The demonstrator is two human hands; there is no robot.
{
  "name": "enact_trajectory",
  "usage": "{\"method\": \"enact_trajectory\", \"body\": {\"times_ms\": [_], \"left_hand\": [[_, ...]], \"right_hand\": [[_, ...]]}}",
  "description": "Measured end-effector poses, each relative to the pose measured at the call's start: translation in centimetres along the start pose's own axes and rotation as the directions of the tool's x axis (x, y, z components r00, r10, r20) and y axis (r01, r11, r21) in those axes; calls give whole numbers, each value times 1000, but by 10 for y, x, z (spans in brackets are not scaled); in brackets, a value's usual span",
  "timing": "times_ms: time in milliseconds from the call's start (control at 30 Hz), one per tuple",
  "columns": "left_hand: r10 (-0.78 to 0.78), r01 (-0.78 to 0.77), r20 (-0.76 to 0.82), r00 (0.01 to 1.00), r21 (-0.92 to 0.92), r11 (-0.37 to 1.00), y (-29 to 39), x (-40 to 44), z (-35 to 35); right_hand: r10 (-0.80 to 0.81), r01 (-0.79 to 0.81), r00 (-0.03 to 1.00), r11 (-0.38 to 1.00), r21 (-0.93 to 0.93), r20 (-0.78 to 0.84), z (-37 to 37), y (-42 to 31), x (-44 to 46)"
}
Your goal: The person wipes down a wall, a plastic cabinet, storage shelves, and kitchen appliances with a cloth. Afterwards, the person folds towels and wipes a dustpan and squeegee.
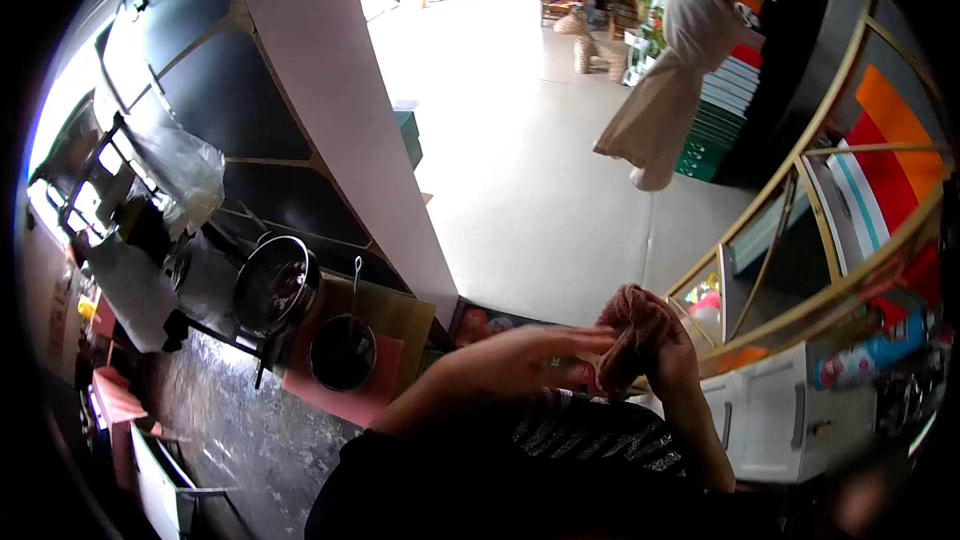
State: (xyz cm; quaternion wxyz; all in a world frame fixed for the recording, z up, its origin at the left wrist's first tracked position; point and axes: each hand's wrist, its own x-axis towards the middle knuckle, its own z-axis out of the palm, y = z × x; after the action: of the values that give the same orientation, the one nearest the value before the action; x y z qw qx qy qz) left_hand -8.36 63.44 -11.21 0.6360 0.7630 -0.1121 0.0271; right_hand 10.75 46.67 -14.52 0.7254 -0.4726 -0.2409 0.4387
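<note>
Bunched up in front of my body is a reddish-brown cloth point(632, 332). My right hand point(675, 348) is wrapped round its right side. My left hand point(545, 348) reaches in from the left, with its fingers stretched toward the cloth and their tips at its left edge. Whether the fingertips press on the cloth is hard to tell. The palm side of my left hand is in shadow.
At the left, a frying pan point(272, 285) and a small dark pot point(342, 352) stand by a wall corner point(330, 90). A knotted curtain point(665, 80) hangs ahead. White drawers point(760, 415) and a blue spray can point(875, 350) are at the right.
</note>
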Motion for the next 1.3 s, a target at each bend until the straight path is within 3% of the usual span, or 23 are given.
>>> {"method": "enact_trajectory", "body": {"times_ms": [67,100,133,167,200,233,300,367,467,533,600,633,700,733,767,833,867,900,1033,1067,1133,1200,1300], "left_hand": [[88,-7,-408,909,195,981,-4,-6,-26],[226,60,-549,804,454,889,-9,-14,-48],[42,400,-806,591,338,852,17,-18,-60],[115,580,-921,372,328,746,24,-28,-79],[242,478,-938,247,335,812,22,-44,-106],[351,369,-930,104,364,855,24,-61,-135],[621,536,-783,35,539,650,44,-87,-186],[833,806,-532,153,555,206,75,-98,-224],[914,901,-304,270,413,-129,101,-118,-287],[921,936,-301,248,319,-147,103,-124,-315],[929,965,-316,194,231,-123,98,-125,-347],[937,953,-297,182,288,-94,90,-129,-361],[949,914,-274,155,405,-32,73,-133,-382],[952,901,-276,133,434,-1,74,-132,-384],[953,885,-280,113,464,32,75,-130,-384],[944,873,-317,91,482,78,74,-129,-380],[935,879,-343,88,469,89,73,-128,-376],[926,885,-366,87,455,96,73,-128,-375],[926,879,-372,72,462,117,71,-132,-378],[927,875,-368,71,469,119,71,-134,-381],[915,876,-403,16,447,181,64,-131,-380],[929,919,-370,35,377,116,61,-131,-382],[940,955,-338,53,294,52,61,-130,-383]], "right_hand": [[53,-57,998,990,127,34,-30,12,40],[83,-94,994,980,178,68,-44,20,61],[112,-133,988,965,227,104,-55,30,84],[144,-178,980,946,272,139,-65,43,108],[177,-224,967,933,282,186,-68,56,131],[244,-270,961,930,249,133,-43,43,138],[296,-333,938,913,237,178,-21,53,169],[303,-369,911,902,224,280,9,58,198],[170,-247,910,954,167,379,72,43,241],[14,-63,929,990,123,369,123,24,262],[-233,191,863,972,137,449,181,10,284],[-338,304,810,941,150,479,212,3,288],[-543,475,668,837,270,509,267,18,309],[-769,789,458,583,193,446,300,36,327],[-790,831,409,529,171,456,324,52,342],[-579,625,558,765,158,595,370,93,376],[-573,708,523,704,52,632,389,107,378],[-701,938,338,305,-164,628,405,114,374],[-875,998,13,42,49,485,471,78,394],[-865,994,-93,-50,99,493,485,41,402],[-852,979,-198,-144,146,485,516,-31,421],[-894,947,-311,-260,191,322,557,-103,432],[-786,833,-552,-498,242,280,616,-206,428]]}}
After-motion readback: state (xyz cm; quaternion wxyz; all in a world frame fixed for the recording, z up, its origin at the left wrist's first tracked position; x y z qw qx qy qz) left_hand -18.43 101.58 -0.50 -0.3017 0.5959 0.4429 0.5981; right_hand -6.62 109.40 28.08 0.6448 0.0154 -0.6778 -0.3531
